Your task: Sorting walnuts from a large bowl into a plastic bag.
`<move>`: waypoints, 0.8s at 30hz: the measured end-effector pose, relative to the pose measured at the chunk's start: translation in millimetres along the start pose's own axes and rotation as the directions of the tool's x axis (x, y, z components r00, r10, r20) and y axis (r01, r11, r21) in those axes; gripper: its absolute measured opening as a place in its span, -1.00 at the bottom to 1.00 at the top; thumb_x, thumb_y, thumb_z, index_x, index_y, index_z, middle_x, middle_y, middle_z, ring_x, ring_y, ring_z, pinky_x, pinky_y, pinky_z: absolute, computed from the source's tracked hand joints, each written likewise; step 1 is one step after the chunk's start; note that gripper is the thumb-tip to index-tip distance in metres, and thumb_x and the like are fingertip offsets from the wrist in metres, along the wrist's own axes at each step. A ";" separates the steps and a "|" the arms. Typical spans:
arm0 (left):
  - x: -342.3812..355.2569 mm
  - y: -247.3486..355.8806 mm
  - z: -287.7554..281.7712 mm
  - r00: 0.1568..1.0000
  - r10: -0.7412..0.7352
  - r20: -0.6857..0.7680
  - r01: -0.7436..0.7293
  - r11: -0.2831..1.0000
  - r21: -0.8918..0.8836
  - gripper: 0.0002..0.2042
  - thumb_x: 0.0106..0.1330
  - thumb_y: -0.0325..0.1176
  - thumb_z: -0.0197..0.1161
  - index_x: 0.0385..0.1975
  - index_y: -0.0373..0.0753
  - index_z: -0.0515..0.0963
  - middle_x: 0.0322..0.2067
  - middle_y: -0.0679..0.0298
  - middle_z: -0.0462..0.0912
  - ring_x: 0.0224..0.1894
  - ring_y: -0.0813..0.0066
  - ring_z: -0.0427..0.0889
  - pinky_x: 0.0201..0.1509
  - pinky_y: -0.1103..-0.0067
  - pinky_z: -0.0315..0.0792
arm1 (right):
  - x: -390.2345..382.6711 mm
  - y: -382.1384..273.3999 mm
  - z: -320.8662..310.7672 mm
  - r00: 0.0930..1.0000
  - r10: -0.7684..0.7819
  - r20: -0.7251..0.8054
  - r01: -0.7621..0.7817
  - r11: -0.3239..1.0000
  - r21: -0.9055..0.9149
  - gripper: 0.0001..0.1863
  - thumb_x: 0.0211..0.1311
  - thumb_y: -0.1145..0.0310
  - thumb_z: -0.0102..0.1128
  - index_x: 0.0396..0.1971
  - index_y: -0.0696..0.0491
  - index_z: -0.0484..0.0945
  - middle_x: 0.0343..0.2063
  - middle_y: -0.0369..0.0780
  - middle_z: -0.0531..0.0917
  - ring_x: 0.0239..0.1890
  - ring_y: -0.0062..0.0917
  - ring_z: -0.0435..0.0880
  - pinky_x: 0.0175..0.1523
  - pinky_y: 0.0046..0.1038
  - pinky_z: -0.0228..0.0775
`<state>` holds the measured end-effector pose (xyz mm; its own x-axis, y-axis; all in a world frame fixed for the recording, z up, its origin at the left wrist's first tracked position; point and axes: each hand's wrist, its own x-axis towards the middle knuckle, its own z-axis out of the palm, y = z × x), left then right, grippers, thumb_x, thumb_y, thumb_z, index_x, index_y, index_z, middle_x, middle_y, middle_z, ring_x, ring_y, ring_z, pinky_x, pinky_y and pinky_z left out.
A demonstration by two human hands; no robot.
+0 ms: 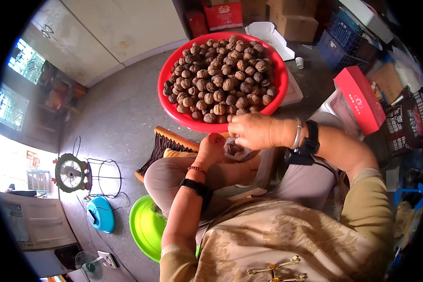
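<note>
A large red basin point(169, 61) heaped with brown walnuts point(221, 75) sits in front of me. My right hand point(254, 131) is at its near rim, fingers curled inward; whatever they grip is hidden. Just left and lower, my left hand point(211, 148) is closed with its back toward the camera, its contents out of sight. Between and beneath my hands, a small pile of nuts or shells point(232, 148) lies in a pale container, partly covered by my hands and legs. A green basin point(141, 225) stands by my left leg.
Cardboard boxes point(298, 28), a red box point(357, 94), blue crates point(338, 47) and bags point(409, 122) crowd the back and right. At left are a wire stand with a round fixture point(71, 173), a blue tub point(100, 214), cables and a small fan point(87, 264). A wooden-framed seat point(162, 141) is near my left knee.
</note>
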<state>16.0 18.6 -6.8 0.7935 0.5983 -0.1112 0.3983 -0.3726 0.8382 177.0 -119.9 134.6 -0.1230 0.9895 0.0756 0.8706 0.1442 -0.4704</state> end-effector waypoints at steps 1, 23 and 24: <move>1.9 6.5 -1.6 0.995 -0.076 0.069 0.081 0.994 -0.076 -0.80 0.31 -0.31 0.21 -0.35 -0.34 0.64 -0.60 0.13 0.67 -0.52 0.31 0.69 -0.40 0.43 0.53 | -3.4 -5.1 4.1 0.993 0.054 0.109 -0.063 0.995 0.077 -0.83 0.05 0.36 0.26 -0.36 0.09 0.60 -0.35 -0.11 0.63 -0.27 -0.19 0.66 -0.14 -0.22 0.51; 21.2 -6.0 -3.6 0.750 -0.639 0.169 0.515 0.404 -0.756 -0.85 0.37 -0.37 0.19 -0.45 -0.24 0.48 -0.62 0.31 0.46 -0.66 0.60 0.33 -0.71 0.64 0.19 | -11.6 -61.4 89.2 0.798 0.043 0.601 -0.595 -0.107 0.797 -0.55 0.24 0.23 0.33 0.04 0.15 0.48 -0.10 -0.18 0.63 -0.12 -0.37 0.67 -0.09 -0.29 0.61; 19.6 -6.4 -1.2 0.797 -0.600 0.069 0.491 0.578 -0.652 -0.85 0.37 -0.36 0.17 -0.42 -0.28 0.49 -0.60 0.23 0.52 -0.65 0.48 0.43 -0.69 0.56 0.28 | -13.0 -65.0 82.9 0.794 0.106 0.598 -0.585 -0.135 0.800 -0.57 0.23 0.28 0.33 0.02 0.17 0.48 -0.13 -0.16 0.64 -0.14 -0.34 0.69 -0.14 -0.26 0.65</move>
<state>28.5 33.5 -13.8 0.4254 0.6512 -0.6284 0.3202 0.5412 0.7776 82.5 -141.5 91.3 -0.2902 0.8060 -0.5159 -0.4267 -0.5915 -0.6841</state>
